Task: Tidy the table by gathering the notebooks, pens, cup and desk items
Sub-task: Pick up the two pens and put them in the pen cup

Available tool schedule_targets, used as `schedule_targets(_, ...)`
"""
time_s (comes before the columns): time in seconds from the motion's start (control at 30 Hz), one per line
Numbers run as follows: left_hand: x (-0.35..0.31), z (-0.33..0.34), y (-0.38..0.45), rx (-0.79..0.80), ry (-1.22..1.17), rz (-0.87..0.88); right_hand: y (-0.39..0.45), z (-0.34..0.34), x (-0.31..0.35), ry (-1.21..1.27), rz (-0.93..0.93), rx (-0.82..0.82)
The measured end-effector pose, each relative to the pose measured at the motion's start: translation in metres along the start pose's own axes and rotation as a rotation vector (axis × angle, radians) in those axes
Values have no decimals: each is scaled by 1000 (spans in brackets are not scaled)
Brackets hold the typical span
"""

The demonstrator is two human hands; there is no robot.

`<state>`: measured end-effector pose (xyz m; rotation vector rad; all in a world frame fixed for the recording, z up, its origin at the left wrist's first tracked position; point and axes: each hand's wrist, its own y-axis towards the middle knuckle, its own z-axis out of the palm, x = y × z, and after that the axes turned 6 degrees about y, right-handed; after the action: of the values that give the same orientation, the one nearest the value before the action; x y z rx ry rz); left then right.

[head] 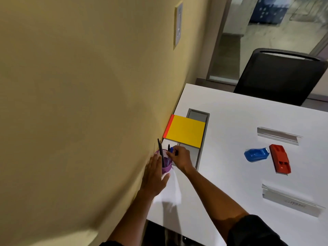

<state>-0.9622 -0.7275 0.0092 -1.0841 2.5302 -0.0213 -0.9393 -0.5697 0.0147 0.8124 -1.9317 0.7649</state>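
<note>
Crowding cup (166, 163) against wall (88, 103)

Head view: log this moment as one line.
left hand: steadying purple cup | right hand: grip shut on pens at cup rim | yellow notebook: by wall | blue, red desk items: ungathered

Black chair (280, 75) beyond white table (230, 110)

We see a smooth, matt white table (239, 118), a purple mesh cup (166, 165), a matt yellow paper pad (185, 132), glossy blue plastic (256, 154) and red plastic (280, 158) items, and two clear glossy holders (278, 135).
</note>
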Motion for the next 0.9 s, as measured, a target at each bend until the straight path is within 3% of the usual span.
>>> schedule_targets(0.37,-1,14,1,60,125,6,4,-1,-9,-34,9,29)
schedule_targets(0.6,-6,12,-5,21,136,17,-13,-14,-10,7,-8,-125)
schedule_targets(0.9,-24,-6,-45,-46,156,138,-74,-37,-10,-334,-140,-133)
